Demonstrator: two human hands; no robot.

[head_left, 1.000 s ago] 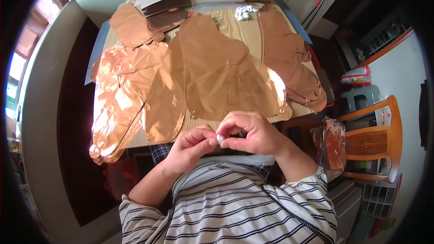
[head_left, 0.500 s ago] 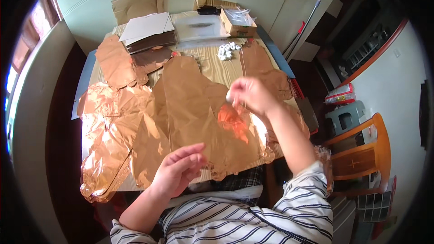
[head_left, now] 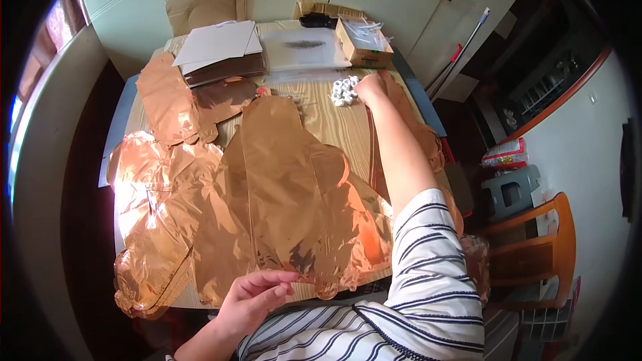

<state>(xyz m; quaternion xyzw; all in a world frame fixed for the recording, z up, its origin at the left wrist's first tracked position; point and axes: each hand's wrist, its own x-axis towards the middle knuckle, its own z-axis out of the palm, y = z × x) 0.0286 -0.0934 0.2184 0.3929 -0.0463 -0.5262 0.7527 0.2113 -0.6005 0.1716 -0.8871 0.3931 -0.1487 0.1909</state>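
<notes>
Head | left hand point(head_left: 249, 302): fingers point(head_left: 273, 277) parted | right hand point(head_left: 370, 87): beside white rolls point(head_left: 343, 92), fingers' grip unclear

I can't see the fingertips of my right hand point(head_left: 370, 88), near the upper middle, so I can't tell if they hold anything. The white things point(head_left: 344, 91) beside it are too small to name. My right arm point(head_left: 398, 154) hides some shiny brown foil point(head_left: 426, 142). The bottom edge cuts off my left arm point(head_left: 208, 342) and striped shirt point(head_left: 438, 261).
</notes>
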